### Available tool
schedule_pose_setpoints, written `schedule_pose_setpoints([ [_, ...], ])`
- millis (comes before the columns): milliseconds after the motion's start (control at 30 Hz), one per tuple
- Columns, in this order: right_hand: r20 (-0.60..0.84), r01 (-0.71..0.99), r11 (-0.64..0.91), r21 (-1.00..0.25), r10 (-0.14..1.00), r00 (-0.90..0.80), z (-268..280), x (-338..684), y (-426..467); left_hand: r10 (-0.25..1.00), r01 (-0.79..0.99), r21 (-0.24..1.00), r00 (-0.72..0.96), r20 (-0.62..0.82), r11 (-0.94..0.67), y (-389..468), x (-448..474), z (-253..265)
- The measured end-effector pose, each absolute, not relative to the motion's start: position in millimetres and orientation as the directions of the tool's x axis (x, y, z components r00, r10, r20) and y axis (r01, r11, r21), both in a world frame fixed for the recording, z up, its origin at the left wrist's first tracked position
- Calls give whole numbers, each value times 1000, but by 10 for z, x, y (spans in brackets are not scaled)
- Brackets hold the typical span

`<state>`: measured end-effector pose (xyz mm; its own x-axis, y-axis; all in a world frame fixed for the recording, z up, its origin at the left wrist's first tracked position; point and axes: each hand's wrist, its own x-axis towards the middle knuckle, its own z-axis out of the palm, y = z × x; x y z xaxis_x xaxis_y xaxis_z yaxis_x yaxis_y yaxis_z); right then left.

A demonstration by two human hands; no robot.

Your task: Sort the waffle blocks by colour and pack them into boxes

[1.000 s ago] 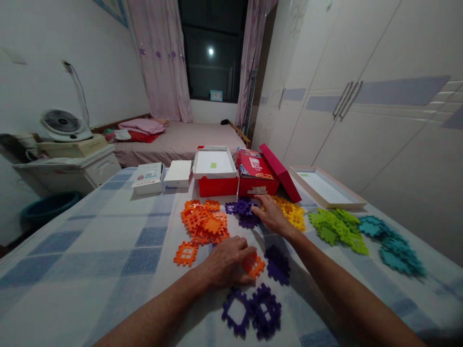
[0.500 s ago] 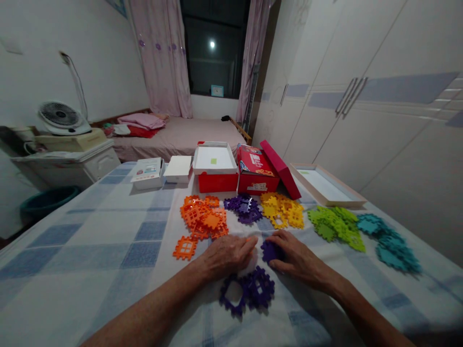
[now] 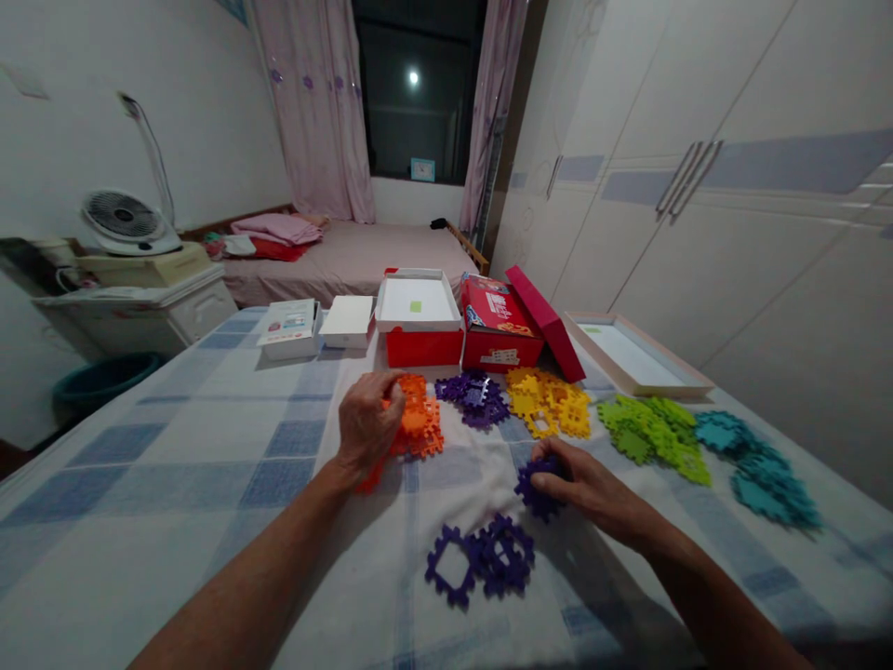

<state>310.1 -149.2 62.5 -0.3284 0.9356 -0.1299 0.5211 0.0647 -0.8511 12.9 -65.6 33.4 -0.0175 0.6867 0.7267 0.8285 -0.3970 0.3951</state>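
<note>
My left hand (image 3: 369, 423) is at the left side of a pile of orange toothed plastic tiles (image 3: 419, 417). Its fingers are curled, with an orange tile partly visible at the fingertips; the hand covers much of the pile's left side. My right hand (image 3: 568, 479) pinches a dark purple toothed tile (image 3: 537, 489) between thumb and fingers, just above the cloth. Closer to me lie several more purple tiles (image 3: 502, 556), one of them an open frame (image 3: 452, 566). Another purple pile (image 3: 474, 398) sits farther back, between the orange tiles and a yellow pile (image 3: 551, 402).
Green tiles (image 3: 656, 435) and teal tiles (image 3: 760, 470) lie to the right on the checked cloth (image 3: 209, 521). Behind the piles stand small white boxes (image 3: 289, 330), a red box (image 3: 500, 321) with a leaning lid (image 3: 545, 324), a white tray (image 3: 419, 302) and a shallow tray (image 3: 638, 354).
My left hand has moved left and away from me, from the middle to the orange pile. My right hand stays near its place, with the purple tile now tilted and slightly raised.
</note>
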Motion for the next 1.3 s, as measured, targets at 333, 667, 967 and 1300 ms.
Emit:
schedule_pose_setpoints([
  [333,-166,659,274,-701,836,-523,753,2721,-1888,772,913,322,-12,635,-251,-496,-44,156],
  [667,-148,691,232,-684,884,-443,691,2739,-1839,844,812,569,-212,492,-127,-323,-263,47],
  [967,-247,613,109,-783,849,-467,809,2786,-1910,875,782,617,-233,424,-91,-298,-283,12],
  [1300,-169,710,221,-668,885,-435,582,2709,-2063,859,795,594,-211,466,-127,-274,-288,-16],
])
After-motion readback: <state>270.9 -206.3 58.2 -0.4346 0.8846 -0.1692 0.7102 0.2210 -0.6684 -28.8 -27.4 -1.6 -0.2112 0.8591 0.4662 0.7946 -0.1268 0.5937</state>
